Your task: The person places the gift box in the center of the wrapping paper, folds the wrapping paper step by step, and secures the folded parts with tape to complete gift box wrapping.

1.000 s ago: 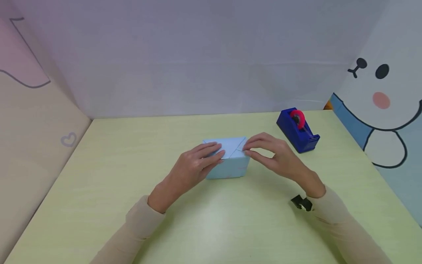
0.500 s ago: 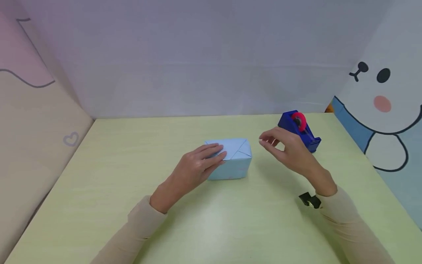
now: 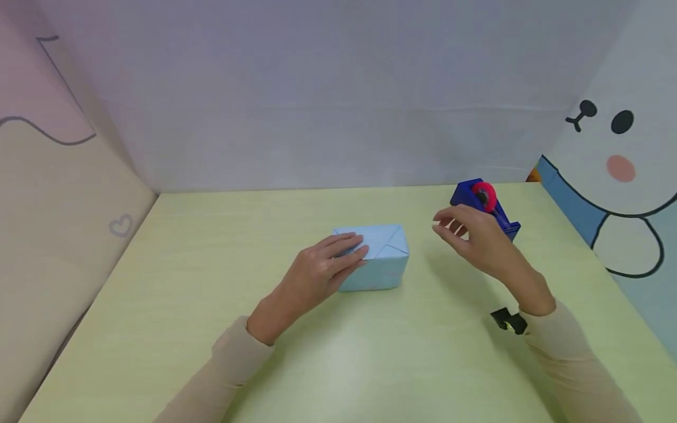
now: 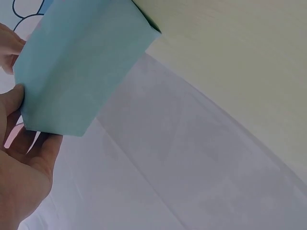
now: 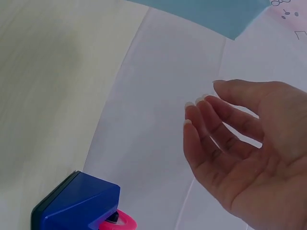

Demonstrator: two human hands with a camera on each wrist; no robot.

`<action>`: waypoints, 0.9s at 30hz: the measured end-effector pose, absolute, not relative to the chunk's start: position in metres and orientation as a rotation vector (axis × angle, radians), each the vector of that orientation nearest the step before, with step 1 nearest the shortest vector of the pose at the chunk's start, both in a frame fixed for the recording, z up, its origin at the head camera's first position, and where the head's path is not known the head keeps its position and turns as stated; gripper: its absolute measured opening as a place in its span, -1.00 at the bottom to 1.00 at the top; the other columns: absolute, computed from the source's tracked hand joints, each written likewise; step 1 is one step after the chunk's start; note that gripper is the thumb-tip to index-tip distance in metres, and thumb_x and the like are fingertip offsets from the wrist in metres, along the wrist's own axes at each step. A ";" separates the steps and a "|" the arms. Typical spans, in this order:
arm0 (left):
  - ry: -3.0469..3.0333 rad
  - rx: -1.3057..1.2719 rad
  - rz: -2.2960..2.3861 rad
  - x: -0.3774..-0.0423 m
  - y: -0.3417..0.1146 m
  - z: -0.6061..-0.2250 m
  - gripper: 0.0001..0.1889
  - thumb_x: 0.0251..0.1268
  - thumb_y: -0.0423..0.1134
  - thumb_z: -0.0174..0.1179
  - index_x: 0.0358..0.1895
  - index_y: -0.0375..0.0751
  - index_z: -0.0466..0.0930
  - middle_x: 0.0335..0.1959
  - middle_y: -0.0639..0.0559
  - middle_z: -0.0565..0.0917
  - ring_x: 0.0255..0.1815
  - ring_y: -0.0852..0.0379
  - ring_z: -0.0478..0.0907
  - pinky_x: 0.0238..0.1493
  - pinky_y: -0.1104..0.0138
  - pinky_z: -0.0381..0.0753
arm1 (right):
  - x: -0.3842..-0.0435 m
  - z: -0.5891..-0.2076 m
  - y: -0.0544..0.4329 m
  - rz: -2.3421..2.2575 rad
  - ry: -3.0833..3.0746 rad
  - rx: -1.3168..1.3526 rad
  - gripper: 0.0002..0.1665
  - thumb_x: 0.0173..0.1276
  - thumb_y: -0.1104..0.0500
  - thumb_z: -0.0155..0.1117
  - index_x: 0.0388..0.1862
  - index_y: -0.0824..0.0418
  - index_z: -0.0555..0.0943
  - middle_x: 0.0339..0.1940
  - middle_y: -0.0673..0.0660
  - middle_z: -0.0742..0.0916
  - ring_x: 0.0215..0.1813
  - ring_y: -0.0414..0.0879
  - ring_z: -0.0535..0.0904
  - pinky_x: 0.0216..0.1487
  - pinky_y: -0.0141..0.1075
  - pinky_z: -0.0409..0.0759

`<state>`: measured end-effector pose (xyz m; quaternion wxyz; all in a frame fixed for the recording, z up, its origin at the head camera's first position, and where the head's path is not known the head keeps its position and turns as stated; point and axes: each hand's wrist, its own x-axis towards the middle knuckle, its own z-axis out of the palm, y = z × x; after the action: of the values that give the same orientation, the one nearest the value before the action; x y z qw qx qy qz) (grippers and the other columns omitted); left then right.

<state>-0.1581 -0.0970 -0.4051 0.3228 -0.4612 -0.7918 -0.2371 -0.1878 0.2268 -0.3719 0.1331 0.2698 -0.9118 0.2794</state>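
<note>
A box wrapped in light blue paper (image 3: 378, 273) sits on the table, diagonal fold lines showing on the right part of its top. My left hand (image 3: 312, 267) rests on the left part of that top, fingers lying across the paper. In the left wrist view, the left hand (image 4: 26, 163) touches the edges of the box (image 4: 81, 72). To the right of the box, above the table, hovers my right hand (image 3: 478, 238), nearest to a blue tape dispenser (image 3: 465, 191) with a pink-red core. Seen in the right wrist view, the right hand (image 5: 240, 139) holds nothing; its fingers curve loosely, apart from the thumb.
A small black item (image 3: 508, 321) shows at the right sleeve's cuff. The pale yellow-green table (image 3: 238, 217) ends at a light grey wall covering (image 3: 317, 141). On the right stands a panel with a cartoon character (image 3: 624, 194).
My right hand has left the box's right edge, moving right toward the tape dispenser, and its thumb and fingertips have parted slightly. The left hand stays on the box. The view has shifted slightly.
</note>
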 end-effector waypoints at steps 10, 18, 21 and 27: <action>-2.086 -1.212 -0.631 -0.157 -0.096 -0.403 -0.64 0.15 -0.39 0.50 0.05 -0.33 0.77 0.03 -0.25 0.75 0.11 -0.12 0.71 0.17 0.16 0.63 | -0.190 -0.367 0.239 0.714 -2.849 0.613 -0.78 0.46 0.23 0.36 -0.06 0.39 0.67 -0.22 0.24 0.77 -0.24 0.06 0.69 -0.23 -0.11 0.68; -2.090 -1.207 -0.632 -0.157 -0.095 -0.404 -0.65 0.16 -0.38 0.50 0.05 -0.32 0.77 0.03 -0.24 0.76 0.11 -0.12 0.71 0.16 0.17 0.64 | -0.192 -0.367 0.253 0.722 -2.988 0.437 -0.64 0.52 0.15 0.30 0.04 0.46 0.61 -0.12 0.42 0.74 -0.17 0.26 0.71 -0.12 0.13 0.70; -2.084 -1.200 -0.632 -0.157 -0.095 -0.405 -0.65 0.15 -0.38 0.51 0.04 -0.32 0.78 0.02 -0.24 0.76 0.10 -0.12 0.71 0.16 0.17 0.64 | -0.193 -0.365 0.257 0.722 -3.022 0.396 -0.61 0.52 0.14 0.29 0.06 0.48 0.57 -0.05 0.50 0.71 -0.09 0.35 0.69 -0.03 0.24 0.65; -2.076 -1.190 -0.639 -0.157 -0.095 -0.405 -0.65 0.13 -0.39 0.52 0.03 -0.32 0.78 0.02 -0.24 0.76 0.10 -0.12 0.71 0.16 0.16 0.64 | -0.194 -0.365 0.262 0.693 -3.069 0.341 -0.54 0.52 0.12 0.28 0.11 0.52 0.54 0.03 0.55 0.68 -0.01 0.43 0.65 0.00 0.28 0.60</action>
<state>-0.1568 -0.0951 -0.4047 0.3264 -0.4542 -0.7923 -0.2438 -0.1945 0.2620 -0.3647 -0.0114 0.1079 -0.9697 0.2189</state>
